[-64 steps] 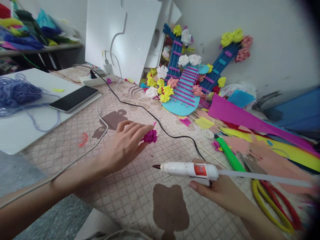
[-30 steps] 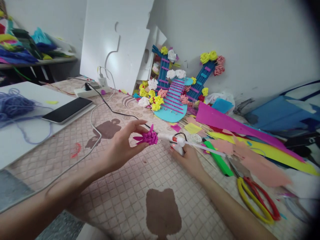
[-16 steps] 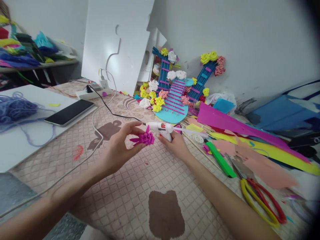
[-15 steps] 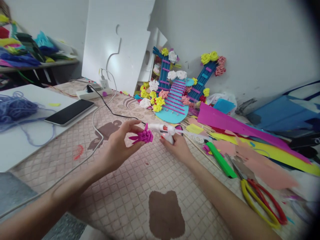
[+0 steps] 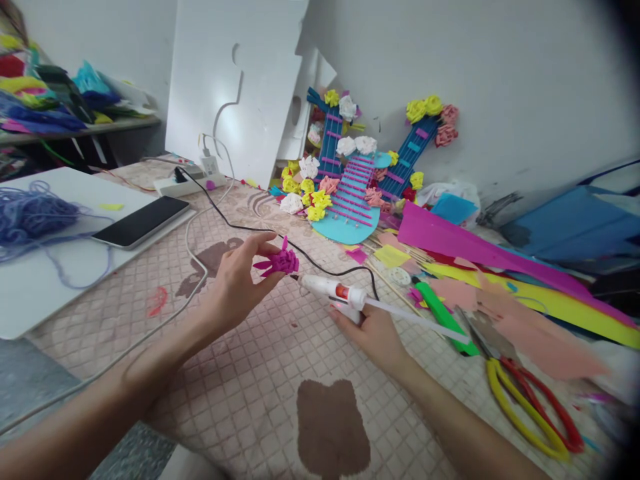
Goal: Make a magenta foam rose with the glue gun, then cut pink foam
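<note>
Between the thumb and fingers of my left hand (image 5: 240,273) is a magenta paper flower (image 5: 281,261) with pointed petals sticking out. My right hand (image 5: 373,330) is wrapped round the handle of a white hot glue gun (image 5: 330,290). Its dark nozzle points left, close to the flower's lower right side; whether they touch I cannot tell. A long clear glue stick (image 5: 420,320) juts from the back of the gun. The gun's black cord (image 5: 320,267) curves behind it across the table.
Red-and-yellow-handled scissors (image 5: 530,400), a green cutter knife (image 5: 440,317) and coloured paper sheets (image 5: 500,287) lie at right. Flower-decorated craft pieces (image 5: 350,200) lean on the wall. Left are a phone (image 5: 143,223), blue yarn (image 5: 37,217) and a power strip (image 5: 180,185).
The glue gun has swung down and to the right, its nozzle now below the flower's right side. My left hand with the flower has shifted slightly left and up.
</note>
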`<state>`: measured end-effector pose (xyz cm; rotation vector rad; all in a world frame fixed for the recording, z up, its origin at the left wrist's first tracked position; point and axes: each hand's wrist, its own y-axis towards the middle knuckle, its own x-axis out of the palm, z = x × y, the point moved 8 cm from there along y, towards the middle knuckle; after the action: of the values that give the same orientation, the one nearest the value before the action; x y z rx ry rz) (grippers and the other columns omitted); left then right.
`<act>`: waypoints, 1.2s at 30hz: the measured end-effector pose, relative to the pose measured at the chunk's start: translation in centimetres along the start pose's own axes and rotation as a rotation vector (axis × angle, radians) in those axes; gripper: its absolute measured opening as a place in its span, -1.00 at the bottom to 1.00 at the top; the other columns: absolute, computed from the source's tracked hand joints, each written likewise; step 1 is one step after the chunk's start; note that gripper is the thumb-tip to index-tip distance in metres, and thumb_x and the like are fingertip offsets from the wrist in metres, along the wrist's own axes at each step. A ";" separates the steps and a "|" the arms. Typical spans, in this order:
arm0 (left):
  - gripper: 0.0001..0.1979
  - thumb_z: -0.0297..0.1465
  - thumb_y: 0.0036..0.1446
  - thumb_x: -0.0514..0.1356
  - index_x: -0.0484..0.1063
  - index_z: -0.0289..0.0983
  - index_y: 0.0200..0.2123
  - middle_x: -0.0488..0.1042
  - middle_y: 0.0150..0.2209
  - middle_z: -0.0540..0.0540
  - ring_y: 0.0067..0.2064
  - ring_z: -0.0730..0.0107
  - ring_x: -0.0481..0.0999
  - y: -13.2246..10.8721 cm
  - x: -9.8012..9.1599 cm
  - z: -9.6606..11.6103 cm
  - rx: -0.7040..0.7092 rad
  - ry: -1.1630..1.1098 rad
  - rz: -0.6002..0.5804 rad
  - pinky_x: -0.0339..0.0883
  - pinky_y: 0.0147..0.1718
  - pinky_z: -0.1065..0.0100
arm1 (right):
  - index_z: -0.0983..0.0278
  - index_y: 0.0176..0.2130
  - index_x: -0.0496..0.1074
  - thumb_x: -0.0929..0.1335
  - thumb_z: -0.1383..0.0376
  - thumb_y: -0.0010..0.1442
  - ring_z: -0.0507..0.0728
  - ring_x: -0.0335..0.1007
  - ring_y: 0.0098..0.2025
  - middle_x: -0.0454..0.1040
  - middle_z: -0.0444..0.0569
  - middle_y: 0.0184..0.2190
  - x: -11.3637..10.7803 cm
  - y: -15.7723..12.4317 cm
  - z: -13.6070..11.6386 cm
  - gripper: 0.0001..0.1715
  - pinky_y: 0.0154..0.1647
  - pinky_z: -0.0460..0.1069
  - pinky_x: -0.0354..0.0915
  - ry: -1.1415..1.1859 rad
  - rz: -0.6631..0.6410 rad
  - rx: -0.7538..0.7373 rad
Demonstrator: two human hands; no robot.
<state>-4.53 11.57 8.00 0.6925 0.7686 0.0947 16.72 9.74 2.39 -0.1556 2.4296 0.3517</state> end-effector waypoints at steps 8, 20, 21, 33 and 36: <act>-0.50 -0.46 0.07 0.25 0.18 -0.21 0.07 0.53 -0.18 -0.14 -0.13 0.19 0.53 -0.2 0.3 -0.2 -0.001 0.031 0.001 0.38 -0.12 0.05 | 0.25 -0.19 0.47 0.34 0.12 0.14 0.18 0.47 -0.30 0.56 -0.03 -0.30 -0.1 0.0 -0.3 -0.70 -0.32 0.02 0.36 -0.049 0.012 -0.027; -0.47 -0.49 0.05 0.27 0.17 -0.22 0.08 0.53 -0.18 -0.13 -0.12 0.19 0.52 -0.2 0.3 -0.8 -0.024 0.015 0.010 0.38 -0.12 0.05 | 0.27 -0.18 0.46 0.34 0.10 0.16 0.19 0.46 -0.26 0.56 -0.01 -0.27 -0.3 -0.1 -0.6 -0.67 -0.30 0.02 0.34 -0.049 0.008 -0.022; -0.47 -0.50 0.05 0.27 0.17 -0.22 0.07 0.53 -0.18 -0.13 -0.12 0.19 0.52 -0.2 0.3 -0.8 -0.023 0.012 0.011 0.38 -0.13 0.05 | 0.27 -0.17 0.46 0.34 0.11 0.16 0.19 0.46 -0.26 0.56 -0.01 -0.26 -0.3 -0.1 -0.6 -0.67 -0.30 0.01 0.34 -0.043 0.007 -0.021; -0.44 -0.54 0.02 0.29 0.18 -0.21 0.07 0.54 -0.19 -0.10 -0.13 0.21 0.53 -0.3 0.3 -1.0 -0.033 0.014 0.026 0.37 -0.13 0.08 | 0.27 -0.19 0.47 0.34 0.10 0.15 0.17 0.46 -0.30 0.56 -0.03 -0.31 -0.4 -0.1 -0.7 -0.68 -0.33 -0.01 0.33 -0.055 0.023 -0.035; -0.45 -0.53 0.02 0.29 0.18 -0.23 0.07 0.54 -0.19 -0.10 -0.14 0.21 0.53 -0.3 0.2 -1.0 -0.031 0.012 0.030 0.37 -0.14 0.08 | 0.24 -0.23 0.47 0.34 0.11 0.16 0.16 0.46 -0.32 0.55 -0.05 -0.33 -0.2 -0.2 -0.7 -0.72 -0.36 -0.02 0.32 -0.070 0.017 -0.060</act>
<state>-5.11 11.96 7.16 0.6745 0.7668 0.1380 16.54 9.38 2.99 -0.1461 2.3543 0.4307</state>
